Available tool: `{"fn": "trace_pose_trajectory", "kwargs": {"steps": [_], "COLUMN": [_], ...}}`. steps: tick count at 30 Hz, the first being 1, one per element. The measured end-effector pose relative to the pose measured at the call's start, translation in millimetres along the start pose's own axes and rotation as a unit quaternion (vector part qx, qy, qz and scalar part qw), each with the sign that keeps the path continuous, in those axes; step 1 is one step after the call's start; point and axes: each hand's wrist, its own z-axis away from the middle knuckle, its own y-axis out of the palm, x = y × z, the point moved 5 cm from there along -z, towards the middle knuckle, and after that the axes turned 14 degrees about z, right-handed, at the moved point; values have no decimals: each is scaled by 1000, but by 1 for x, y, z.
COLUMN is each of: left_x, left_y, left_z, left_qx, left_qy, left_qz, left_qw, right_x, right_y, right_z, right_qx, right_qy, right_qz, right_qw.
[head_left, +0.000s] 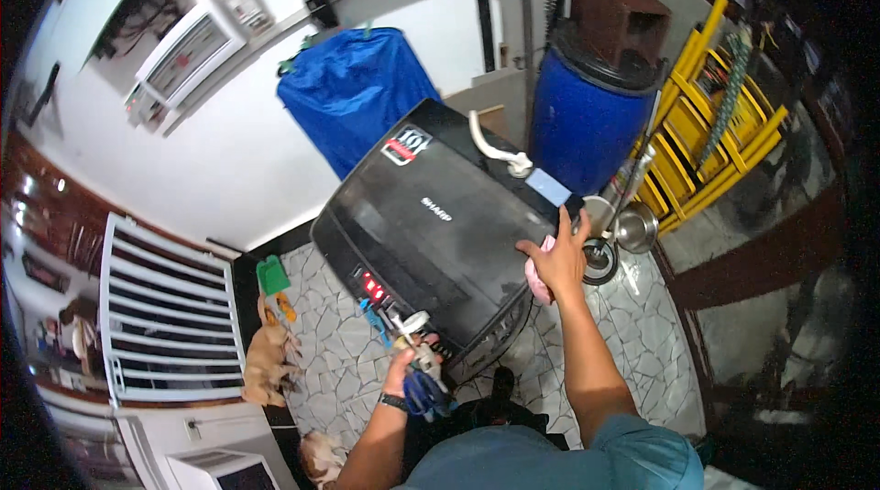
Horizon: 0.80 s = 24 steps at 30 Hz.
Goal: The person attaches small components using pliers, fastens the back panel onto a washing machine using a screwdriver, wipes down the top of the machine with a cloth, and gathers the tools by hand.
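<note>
A large black appliance (440, 256) with a flat, glossy lid fills the middle; a red display glows at its left front edge. My right hand (564, 261) rests at its right corner, fingers spread forward, with a pink cloth (538, 281) held under the palm and thumb. Close to the front edge, my left hand (408, 369) is closed around a bundle of pale and blue items (426, 389), whose exact kind I cannot make out. A light blue flat piece (550, 187) and a white curved pipe (495, 146) lie along the appliance's back right edge.
Behind stand a blue-covered object (357, 87) and a blue barrel (591, 114). Yellow folding ladder frames (706, 132) lean at right, near metal pots (634, 226). At left are a white gate (170, 316), a green dustpan (272, 275) and two dogs (270, 357) on the tiles.
</note>
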Motion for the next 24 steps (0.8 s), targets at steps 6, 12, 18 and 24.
{"fn": "trace_pose_trajectory", "kwargs": {"steps": [6,12,18,24], "left_x": [-9,-57,-158,-279], "left_y": [38,41,38,12], "left_z": [-7,-44,-67,-75], "left_qx": [50,145,166,94], "left_qy": [-77,-140,-98,30], "left_qz": [-133,-167,-227,-196], "left_qw": [987,965,955,975], "right_x": [13,18,1,-3], "right_y": [25,33,46,37], "right_z": [-34,-56,-57,-54], "right_qx": [-31,-21,-63,-43], "right_qy": [-23,-81,-86,-25], "right_qz": [24,26,23,29], "right_qw": [999,996,994,998]}}
